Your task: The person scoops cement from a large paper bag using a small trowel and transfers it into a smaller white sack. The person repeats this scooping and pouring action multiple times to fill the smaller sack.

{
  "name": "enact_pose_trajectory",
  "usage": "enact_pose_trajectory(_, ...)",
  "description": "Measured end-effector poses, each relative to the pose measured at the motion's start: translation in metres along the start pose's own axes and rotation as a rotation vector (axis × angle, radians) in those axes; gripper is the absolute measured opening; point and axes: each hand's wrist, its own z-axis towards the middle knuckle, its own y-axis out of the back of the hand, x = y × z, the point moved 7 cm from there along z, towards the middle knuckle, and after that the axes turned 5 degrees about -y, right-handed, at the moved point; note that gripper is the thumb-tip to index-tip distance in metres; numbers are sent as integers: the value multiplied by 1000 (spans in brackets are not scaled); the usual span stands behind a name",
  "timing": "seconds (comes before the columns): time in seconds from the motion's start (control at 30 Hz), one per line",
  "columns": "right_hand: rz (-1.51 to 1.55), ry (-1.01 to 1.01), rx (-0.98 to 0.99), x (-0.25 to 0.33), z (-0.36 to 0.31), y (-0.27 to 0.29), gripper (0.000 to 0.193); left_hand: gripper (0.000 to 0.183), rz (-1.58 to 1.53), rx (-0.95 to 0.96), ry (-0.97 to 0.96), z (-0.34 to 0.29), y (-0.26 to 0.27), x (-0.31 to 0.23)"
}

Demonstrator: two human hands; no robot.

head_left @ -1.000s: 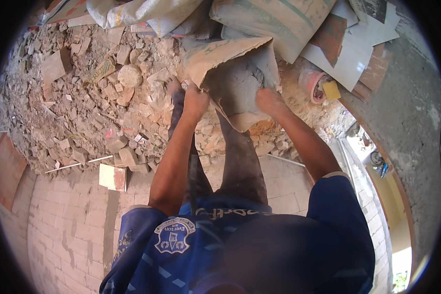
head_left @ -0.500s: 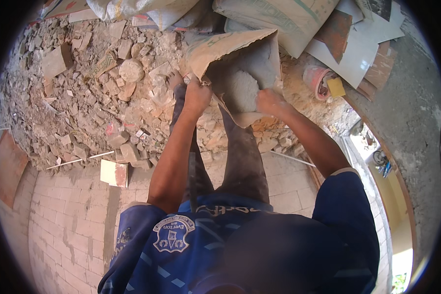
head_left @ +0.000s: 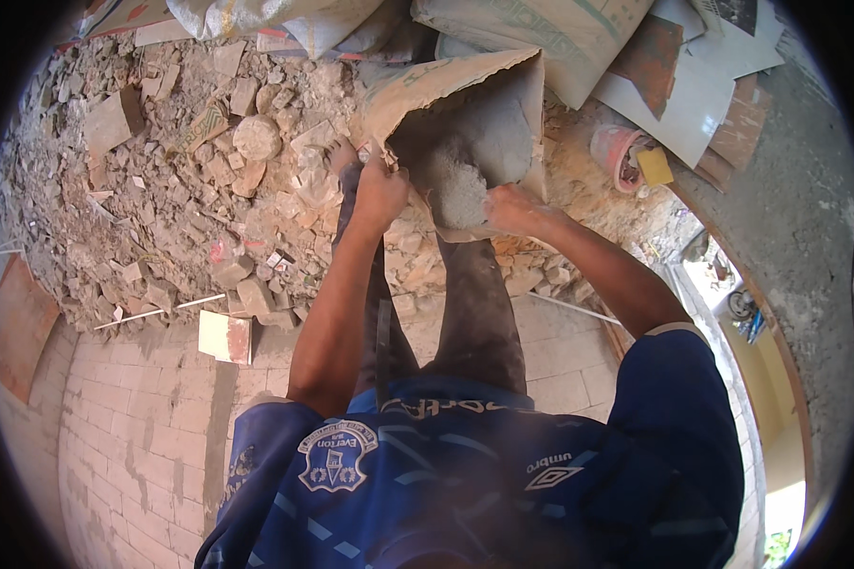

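A brown paper sack (head_left: 403,100) gapes open in front of my legs, its mouth facing me. Grey powder (head_left: 460,190) lies heaped inside it. My left hand (head_left: 381,192) is closed on the sack's left edge, where the paper is torn and crumpled. On the lower right of the mouth, my right hand (head_left: 515,209) grips the rim, its knuckles close to the powder. The fingertips of both hands are partly hidden by the folded paper.
Broken rubble (head_left: 199,180) spreads to the left and under the sack. Full sacks (head_left: 569,43) lie behind it. To the right are a pinkish bucket (head_left: 612,152), a yellow sponge-like block (head_left: 655,166) and flat sheets (head_left: 674,104). A pale block wall (head_left: 142,408) shows lower left.
My right hand has moved slightly left and down with the sack's rim. The mouth has shifted shape and the powder inside has slid lower. My left hand stays almost in place.
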Motion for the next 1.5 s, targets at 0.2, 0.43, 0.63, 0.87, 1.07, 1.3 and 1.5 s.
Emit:
enact_pose_trajectory(0.2,113,49,54,-5,1,-7,33,57,-128,43,44,-7,2,2)
enact_pose_trajectory(0.43,438,-54,179,-6,-15,0,33,64,-182,205,78,-11,16,6)
enact_pose_trajectory(0.63,523,-25,92,-6,-28,24,30,67,-48,246,25,-7,20,4)
enact_pose_trajectory(0.87,559,-92,14,-19,-53,48,29,65,-101,269,-39,2,15,21)
enact_pose_trajectory(1.07,551,-72,61,-33,-71,48,28,59,-91,218,-93,6,13,25)
enact_pose_trajectory(1.3,582,-90,58,-31,-89,53,29,55,-45,215,23,8,12,28)
enact_pose_trajectory(1.5,568,-96,55,-34,-103,62,30,56,18,205,-17,7,17,23)
